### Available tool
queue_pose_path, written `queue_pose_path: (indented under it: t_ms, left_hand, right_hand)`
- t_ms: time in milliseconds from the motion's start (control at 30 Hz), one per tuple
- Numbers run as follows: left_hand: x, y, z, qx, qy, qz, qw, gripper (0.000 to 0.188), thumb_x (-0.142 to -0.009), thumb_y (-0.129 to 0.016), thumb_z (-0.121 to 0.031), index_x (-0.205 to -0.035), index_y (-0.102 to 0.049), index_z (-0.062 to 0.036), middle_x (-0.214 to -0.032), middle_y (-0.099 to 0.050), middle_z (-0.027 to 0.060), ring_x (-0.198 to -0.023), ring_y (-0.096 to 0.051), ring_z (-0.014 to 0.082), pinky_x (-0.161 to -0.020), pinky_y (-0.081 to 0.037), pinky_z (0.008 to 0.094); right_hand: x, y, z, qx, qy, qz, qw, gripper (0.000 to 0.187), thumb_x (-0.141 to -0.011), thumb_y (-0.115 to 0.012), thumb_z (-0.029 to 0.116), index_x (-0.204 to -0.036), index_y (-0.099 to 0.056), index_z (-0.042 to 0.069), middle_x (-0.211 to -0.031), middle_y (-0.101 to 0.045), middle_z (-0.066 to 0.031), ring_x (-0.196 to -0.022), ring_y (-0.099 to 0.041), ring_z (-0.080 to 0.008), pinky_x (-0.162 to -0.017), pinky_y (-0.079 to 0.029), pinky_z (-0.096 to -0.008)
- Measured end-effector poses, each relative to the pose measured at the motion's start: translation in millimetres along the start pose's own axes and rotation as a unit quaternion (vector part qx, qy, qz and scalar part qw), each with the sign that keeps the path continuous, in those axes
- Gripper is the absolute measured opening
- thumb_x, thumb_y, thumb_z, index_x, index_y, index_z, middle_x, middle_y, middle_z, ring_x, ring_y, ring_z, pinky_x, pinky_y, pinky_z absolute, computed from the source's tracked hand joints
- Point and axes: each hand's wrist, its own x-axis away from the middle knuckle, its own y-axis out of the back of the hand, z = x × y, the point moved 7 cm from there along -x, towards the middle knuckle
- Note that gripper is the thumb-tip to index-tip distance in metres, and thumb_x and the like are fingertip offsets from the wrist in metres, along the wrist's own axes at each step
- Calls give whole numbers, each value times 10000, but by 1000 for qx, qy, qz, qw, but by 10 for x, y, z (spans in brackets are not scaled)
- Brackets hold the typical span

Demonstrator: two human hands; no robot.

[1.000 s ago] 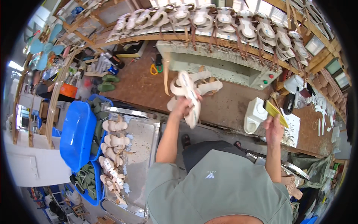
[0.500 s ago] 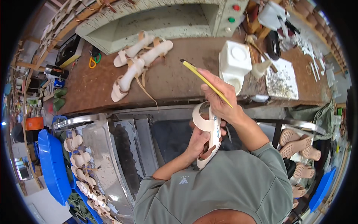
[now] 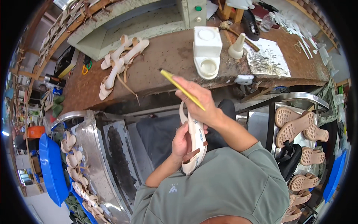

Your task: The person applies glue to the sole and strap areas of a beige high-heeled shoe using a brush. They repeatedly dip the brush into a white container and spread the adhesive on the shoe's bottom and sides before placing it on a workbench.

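A pale sandal (image 3: 195,139) with a white footbed side, brown tabs and cream straps is held above my lap, close to my shirt. My left hand (image 3: 179,143) grips it from the left, thumb against its side. My right hand (image 3: 203,101) is closed round a slim yellow-handled brush (image 3: 182,90), its dark tip pointing up and left. The same hand is at the sandal's far end; whether its lower fingers press on the sandal is hidden. On the bench beyond lie several cream sandals (image 3: 116,71) with loose straps.
A white pot (image 3: 207,67) with a round cup stands near the bench edge (image 3: 164,80), beside a white nozzle bottle (image 3: 236,48). A stained paper (image 3: 268,59) lies to its right. Racks hold tan soles (image 3: 298,127) at right and sandals (image 3: 74,158) at left, near a blue bin (image 3: 52,168).
The view has swung right, so bench things sit further left. The sandal has turned in my hands, showing more of its side. My right hand keeps the brush.
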Motion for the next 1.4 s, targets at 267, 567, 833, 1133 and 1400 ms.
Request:
queue_pose_path:
  t_ms: [267,567,833,1133,1400]
  left_hand:
    - [-299,337,-385,-44,-48,-155,986,449,-950,-348,-351,-1186,-491,3,-906,-626,133,-756,-601,183,-643,-526,292]
    - [-796,264,-729,-56,-84,-174,980,464,-953,-360,-367,-1255,-456,-28,-993,-592,100,-850,-581,165,-592,-537,317]
    - [-1049,317,-761,-37,-98,-218,970,407,-961,-359,-302,-1246,-457,-28,-1157,-564,126,-905,-599,189,-784,-506,303]
    - [-1096,19,-824,-26,-97,-175,979,435,-968,-326,-297,-1274,-418,-2,-1195,-543,164,-973,-590,212,-860,-485,320]
    - [-862,-454,-853,4,-69,-113,991,476,-955,-346,-397,-1213,-464,-15,-959,-589,93,-692,-615,145,-576,-553,297]
  right_hand:
    - [249,965,-1197,-131,-364,-140,911,237,-871,-614,152,-1035,-634,-19,-828,-650,-39,-684,-570,-73,-618,-460,-202]
    - [198,996,-1594,80,-320,-6,944,130,-826,-641,82,-920,-659,-7,-788,-629,-52,-677,-562,-92,-608,-443,-237]
    - [138,880,-1700,102,-301,37,947,111,-824,-642,62,-904,-658,-14,-753,-614,-35,-639,-537,-81,-570,-415,-223]
    - [235,942,-1532,-162,-448,-81,876,129,-820,-658,91,-855,-647,-34,-699,-620,-52,-541,-546,-86,-488,-432,-211]
    - [-52,569,-735,-183,-202,-59,960,154,-805,-650,58,-906,-621,-55,-760,-643,-127,-629,-579,-158,-562,-460,-283]
